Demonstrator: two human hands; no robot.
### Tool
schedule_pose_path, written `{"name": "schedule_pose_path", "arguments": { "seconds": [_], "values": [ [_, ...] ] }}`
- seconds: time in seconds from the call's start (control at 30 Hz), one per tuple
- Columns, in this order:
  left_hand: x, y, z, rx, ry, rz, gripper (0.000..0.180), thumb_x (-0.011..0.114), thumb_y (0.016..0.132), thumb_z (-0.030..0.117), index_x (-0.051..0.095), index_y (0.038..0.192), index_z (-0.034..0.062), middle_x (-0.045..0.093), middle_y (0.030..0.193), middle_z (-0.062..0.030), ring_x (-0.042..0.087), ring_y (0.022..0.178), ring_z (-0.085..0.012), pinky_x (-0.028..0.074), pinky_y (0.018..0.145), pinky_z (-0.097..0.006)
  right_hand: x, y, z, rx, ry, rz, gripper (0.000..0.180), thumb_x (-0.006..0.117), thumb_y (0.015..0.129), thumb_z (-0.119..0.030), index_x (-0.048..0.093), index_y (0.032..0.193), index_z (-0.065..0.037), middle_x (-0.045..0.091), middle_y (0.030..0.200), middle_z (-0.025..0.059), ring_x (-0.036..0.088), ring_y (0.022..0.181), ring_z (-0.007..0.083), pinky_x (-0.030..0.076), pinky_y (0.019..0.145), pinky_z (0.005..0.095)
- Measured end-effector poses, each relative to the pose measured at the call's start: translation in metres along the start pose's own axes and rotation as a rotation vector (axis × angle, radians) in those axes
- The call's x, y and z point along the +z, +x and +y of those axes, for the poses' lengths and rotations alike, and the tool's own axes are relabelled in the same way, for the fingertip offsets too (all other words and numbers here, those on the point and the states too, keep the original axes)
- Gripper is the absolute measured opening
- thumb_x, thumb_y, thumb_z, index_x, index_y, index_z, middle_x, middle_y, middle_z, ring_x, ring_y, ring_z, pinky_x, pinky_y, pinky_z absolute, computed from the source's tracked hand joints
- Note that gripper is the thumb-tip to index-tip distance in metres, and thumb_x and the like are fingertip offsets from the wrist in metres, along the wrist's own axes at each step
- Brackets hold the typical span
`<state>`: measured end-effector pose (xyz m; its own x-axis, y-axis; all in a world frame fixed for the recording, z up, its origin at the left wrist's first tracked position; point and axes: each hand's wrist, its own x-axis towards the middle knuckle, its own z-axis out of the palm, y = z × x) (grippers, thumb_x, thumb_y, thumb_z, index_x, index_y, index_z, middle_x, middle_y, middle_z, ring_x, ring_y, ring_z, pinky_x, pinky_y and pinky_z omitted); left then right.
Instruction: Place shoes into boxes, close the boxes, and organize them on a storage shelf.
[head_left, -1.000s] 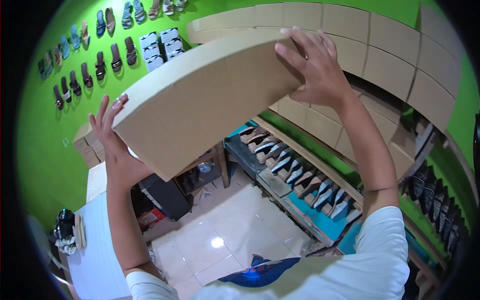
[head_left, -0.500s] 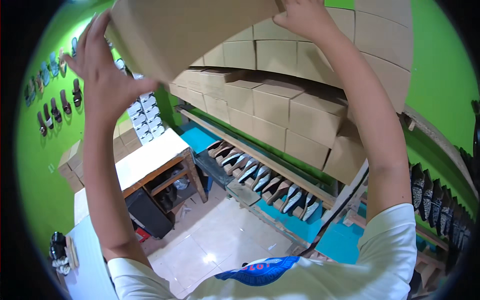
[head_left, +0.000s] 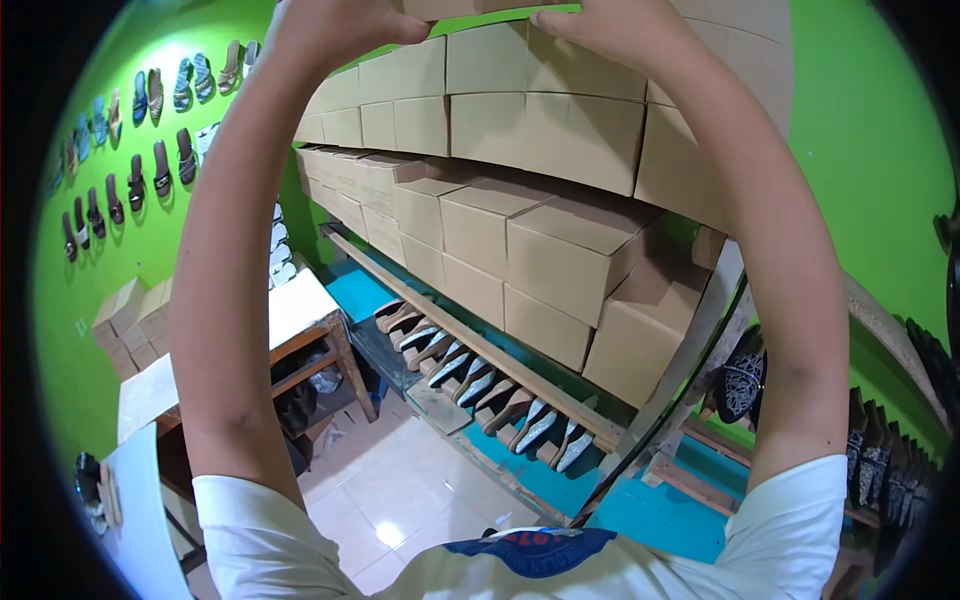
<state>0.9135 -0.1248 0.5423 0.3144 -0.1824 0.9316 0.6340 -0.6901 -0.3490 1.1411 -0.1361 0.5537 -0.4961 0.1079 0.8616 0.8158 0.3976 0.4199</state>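
Both hands' fingers (head_left: pixel 400 25) grip a cardboard box (head_left: pixel 480 8) — mostly cut off above.

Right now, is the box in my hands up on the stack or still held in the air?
Cannot tell. The left hand and right hand grip the box at the frame's top; its resting place is cut off.

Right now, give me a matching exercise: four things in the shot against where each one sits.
Things:
1. lifted box
2. sandals
3. shoes
4. wooden table

Places:
A. hung on the green wall, upper left
B. low rack under the stacked boxes
C. top edge, between both raised hands
D. lower left, beside the tiled floor

Pairs: 1-C, 2-A, 3-B, 4-D. The left hand and right hand press on the box from either side.
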Motion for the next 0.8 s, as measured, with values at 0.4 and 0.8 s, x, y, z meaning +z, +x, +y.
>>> {"name": "schedule_pose_path", "arguments": {
  "seconds": [0.4,0.8],
  "values": [
    [0.047,0.033,-0.020,0.018,0.329,-0.021,0.101,0.077,0.040,0.033,0.032,0.124,-0.0025,0.041,0.122,-0.0213,0.030,0.121,-0.0368,0.026,0.104,-0.041,-0.040,-0.007,0.009,-0.095,0.044,-0.171,0.087,0.072,0.066,-0.029,0.025,0.137,-0.011,0.035,0.134,0.0204,0.035,0.122,0.0382,0.028,0.101,0.0458],
    [0.087,0.062,-0.030,0.124,0.057,-0.183,0.107,0.067,0.050,0.060,0.030,0.130,0.0003,0.038,0.129,-0.0202,0.027,0.126,-0.0357,0.003,0.104,-0.059,-0.012,0.036,0.030,-0.074,-0.252,-0.013,0.100,0.074,0.056,-0.038,0.023,0.138,-0.016,0.037,0.129,0.0243,0.037,0.118,0.0420,0.028,0.100,0.0469]
  ]
}}
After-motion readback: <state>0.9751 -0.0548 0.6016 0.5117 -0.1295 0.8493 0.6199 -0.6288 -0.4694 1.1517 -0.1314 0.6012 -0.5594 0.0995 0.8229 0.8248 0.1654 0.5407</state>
